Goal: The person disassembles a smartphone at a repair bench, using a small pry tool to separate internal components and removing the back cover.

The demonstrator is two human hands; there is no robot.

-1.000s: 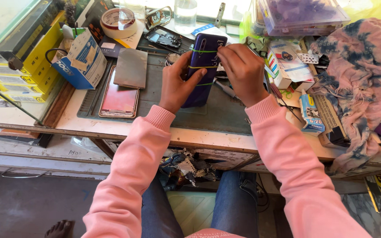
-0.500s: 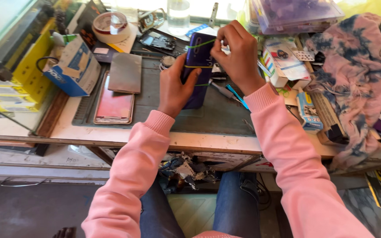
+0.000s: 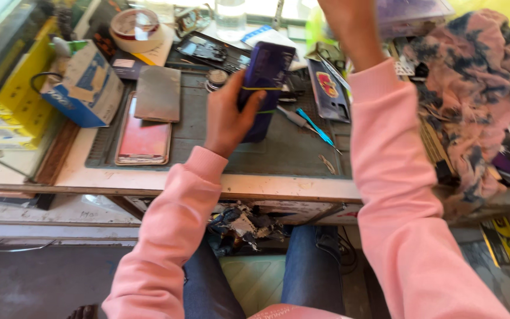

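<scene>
Since half a second ago my right hand has lifted off toward the desk's far clutter, fingers out of view, so I cannot tell their state. My left hand holds the rubber-banded purple phone upright over the grey mat, fingers clamped around it; banding looks done.

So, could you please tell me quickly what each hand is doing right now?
Left hand: closed around the purple phone.
Right hand: raised, fingers out of frame; cannot tell.

Grey mat: bare patch at frame centre; blue tweezers to its right, red phone to its left.
</scene>
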